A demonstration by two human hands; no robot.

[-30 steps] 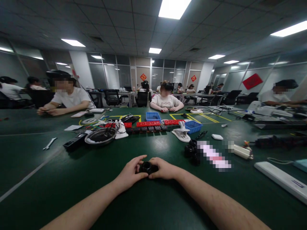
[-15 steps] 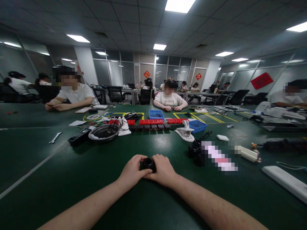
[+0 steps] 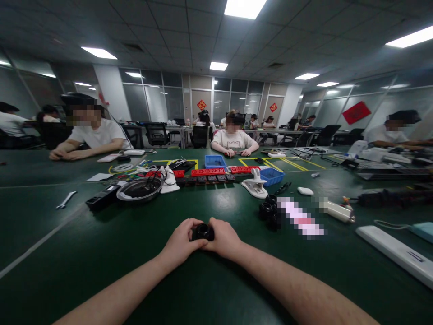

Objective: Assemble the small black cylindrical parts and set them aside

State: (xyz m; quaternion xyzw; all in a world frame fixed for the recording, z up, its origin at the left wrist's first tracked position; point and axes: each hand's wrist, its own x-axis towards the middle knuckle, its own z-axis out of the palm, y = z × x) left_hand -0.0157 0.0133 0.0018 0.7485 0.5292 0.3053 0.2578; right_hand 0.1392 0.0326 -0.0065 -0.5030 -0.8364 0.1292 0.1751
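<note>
Black round part [image 3: 203,232], small and lens-like, is pinched between both hands just above the green table [image 3: 101,253]. Left hand [image 3: 182,241] and right hand [image 3: 223,238] are curled closed around it, fingertips pressed to its sides. Bare tabletop lies open on either side; a cluster of similar black parts [image 3: 269,211] sits near on the right, a metal bowl [image 3: 139,190] farther off.
</note>
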